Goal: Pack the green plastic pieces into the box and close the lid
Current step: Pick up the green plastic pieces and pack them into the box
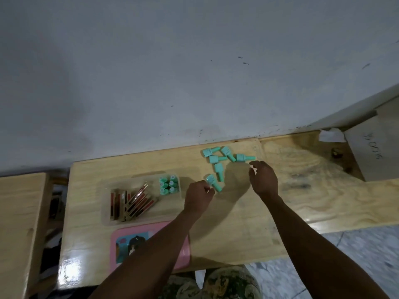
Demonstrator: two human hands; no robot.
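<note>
Several green plastic pieces (pixel 218 158) lie loose on the wooden table near its far edge. One more green piece (pixel 213 183) lies nearer, and my left hand (pixel 198 196) touches its lower end with pinched fingers. My right hand (pixel 263 179) hovers just right of the pile, fingers apart, holding nothing. A clear plastic box (pixel 108 212) stands to the left; several green pieces (pixel 168 184) stand upright in its right end. The pink lid (pixel 183 253) lies flat in front of the box, partly hidden by my left forearm.
Red and gold sticks (pixel 131 201) fill the box's left part. A second wooden table (pixel 19 223) stands to the left across a gap. A grey block (pixel 375 147) and a scrap of white paper (pixel 331 135) sit at the far right. A wall rises behind the table.
</note>
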